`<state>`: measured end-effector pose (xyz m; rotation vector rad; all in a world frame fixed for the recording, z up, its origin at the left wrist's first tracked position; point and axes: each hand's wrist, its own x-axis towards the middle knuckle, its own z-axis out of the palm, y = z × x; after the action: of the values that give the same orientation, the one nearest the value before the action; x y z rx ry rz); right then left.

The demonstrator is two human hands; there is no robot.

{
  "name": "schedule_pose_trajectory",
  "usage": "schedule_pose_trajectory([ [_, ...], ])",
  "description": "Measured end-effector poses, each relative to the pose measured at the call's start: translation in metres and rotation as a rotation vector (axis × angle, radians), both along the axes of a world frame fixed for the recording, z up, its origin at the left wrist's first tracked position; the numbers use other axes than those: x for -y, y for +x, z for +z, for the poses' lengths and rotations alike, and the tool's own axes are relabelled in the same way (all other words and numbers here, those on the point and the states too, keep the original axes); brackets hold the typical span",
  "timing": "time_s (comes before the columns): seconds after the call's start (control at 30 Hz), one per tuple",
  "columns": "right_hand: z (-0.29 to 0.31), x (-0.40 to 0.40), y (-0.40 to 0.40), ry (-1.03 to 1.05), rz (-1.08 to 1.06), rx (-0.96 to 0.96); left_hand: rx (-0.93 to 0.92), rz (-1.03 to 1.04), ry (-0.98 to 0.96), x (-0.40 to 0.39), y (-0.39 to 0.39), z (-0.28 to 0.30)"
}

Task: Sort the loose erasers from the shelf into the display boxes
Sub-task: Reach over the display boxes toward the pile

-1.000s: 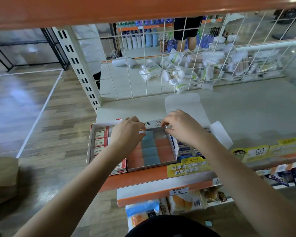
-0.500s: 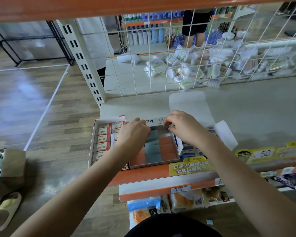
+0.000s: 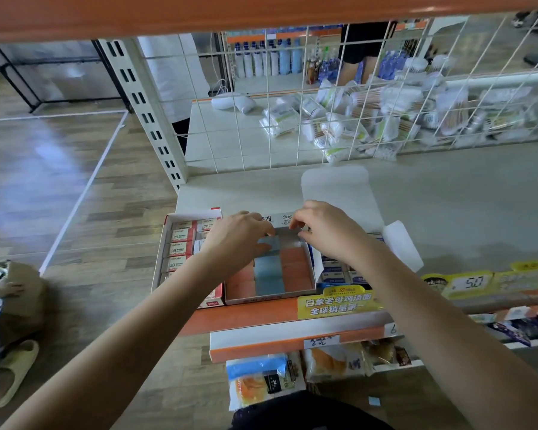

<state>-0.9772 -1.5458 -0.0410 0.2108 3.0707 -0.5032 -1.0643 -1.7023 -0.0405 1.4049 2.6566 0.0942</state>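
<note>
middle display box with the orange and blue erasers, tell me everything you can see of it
The middle display box is a shallow white cardboard tray at the front edge of the shelf, between two other boxes. Its lid flap is folded back flat on the shelf behind it. Inside, erasers lie flat in columns: orange, blue, orange. The left hand rests over its far left part, and the right hand has its fingers at the far rim, seemingly pinching something too small to identify.

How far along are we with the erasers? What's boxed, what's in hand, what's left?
Done: the middle box holds rows of orange and blue erasers, and the left box holds sleeved ones. In hand: the left hand and right hand work at the middle box's far end, where one slot looks unfilled. Left: I can't spot loose erasers on the shelf.
</note>
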Motion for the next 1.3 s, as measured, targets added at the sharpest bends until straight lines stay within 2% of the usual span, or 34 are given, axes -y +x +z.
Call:
schedule_pose_trajectory([
  [0.33,0.001,0.000,-0.001,0.002,0.018,0.018,-0.041,0.029,0.016,0.001,0.001,-0.004],
  [0.47,0.004,0.001,-0.002,0.008,0.027,0.036,0.098,0.007,0.054,0.005,-0.003,0.004],
  [0.6,0.004,0.001,-0.002,0.002,0.019,0.048,0.267,-0.081,-0.071,0.007,-0.004,0.012],
  [0.9,0.008,0.001,0.001,-0.033,-0.001,0.066,0.410,-0.131,-0.097,0.005,-0.010,0.011],
  [1.1,0.010,0.001,0.005,-0.053,0.002,0.076,0.427,-0.127,-0.102,0.005,-0.013,0.008],
  [1.3,0.010,0.002,0.005,-0.052,-0.003,0.080,0.298,-0.176,-0.146,0.002,-0.011,0.003],
])
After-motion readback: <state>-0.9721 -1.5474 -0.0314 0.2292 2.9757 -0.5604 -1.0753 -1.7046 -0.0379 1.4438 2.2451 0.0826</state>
